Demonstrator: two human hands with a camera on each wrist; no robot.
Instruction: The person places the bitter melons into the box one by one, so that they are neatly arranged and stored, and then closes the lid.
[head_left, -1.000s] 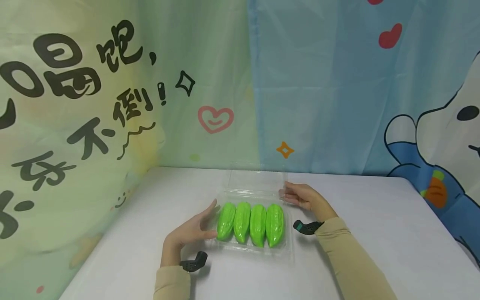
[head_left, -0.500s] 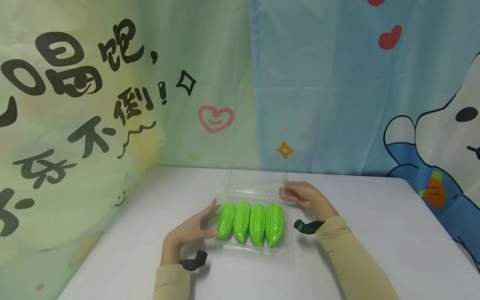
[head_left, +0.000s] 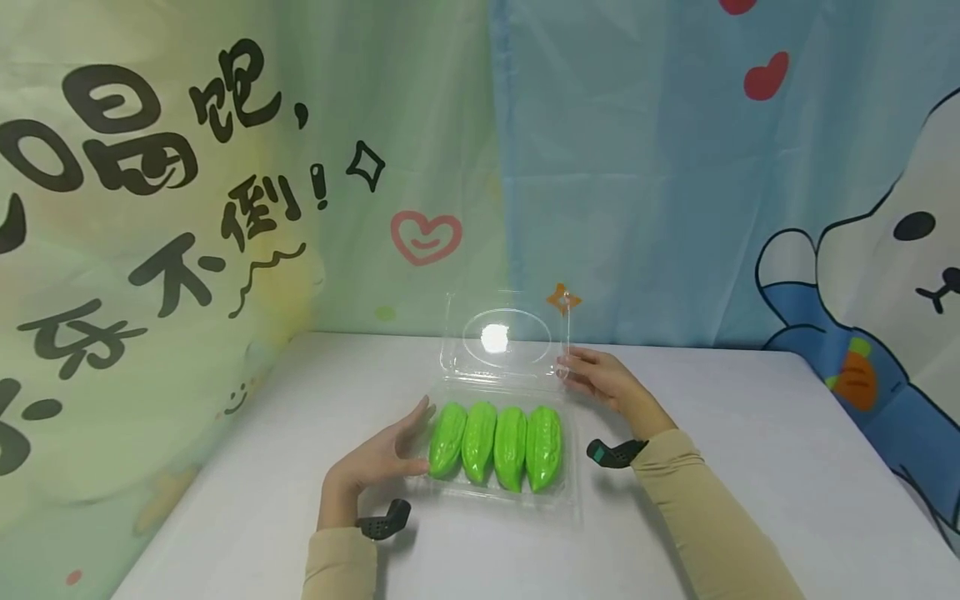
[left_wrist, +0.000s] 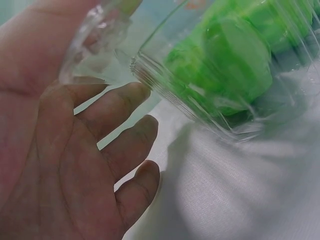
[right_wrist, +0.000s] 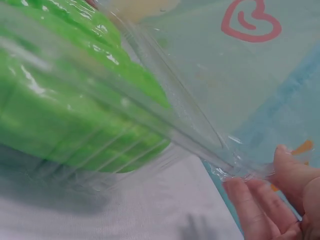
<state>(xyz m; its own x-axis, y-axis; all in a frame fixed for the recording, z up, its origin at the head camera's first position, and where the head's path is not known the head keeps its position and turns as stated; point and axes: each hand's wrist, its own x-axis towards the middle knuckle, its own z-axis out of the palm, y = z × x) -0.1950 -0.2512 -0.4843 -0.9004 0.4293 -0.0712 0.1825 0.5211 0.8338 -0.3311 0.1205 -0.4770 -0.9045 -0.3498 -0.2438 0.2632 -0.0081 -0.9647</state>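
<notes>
A clear plastic clamshell box point(head_left: 502, 493) lies on the table with several glossy green, ridged, tapered fruits or vegetables point(head_left: 510, 450) in a row inside. Its hinged lid point(head_left: 506, 367) stands tilted up at the back, with a bright reflection on it. My right hand point(head_left: 600, 379) pinches the lid's right edge between thumb and fingers, which the right wrist view shows at a corner. My left hand point(head_left: 386, 450) spans the box's left side, thumb near the front corner and fingers toward the back. In the left wrist view its fingers point(left_wrist: 132, 142) are extended beside the plastic wall.
A white-covered table point(head_left: 247, 517) carries the box. Behind it hangs a printed cloth backdrop point(head_left: 600, 208), green and blue, meeting the table's back edge. Each wrist wears a dark camera device, such as the left one point(head_left: 386, 521).
My right hand has moved slightly up and swung the lid higher, so its oval relief and a reflection now show. The left hand and the green items stay in place relative to the box.
</notes>
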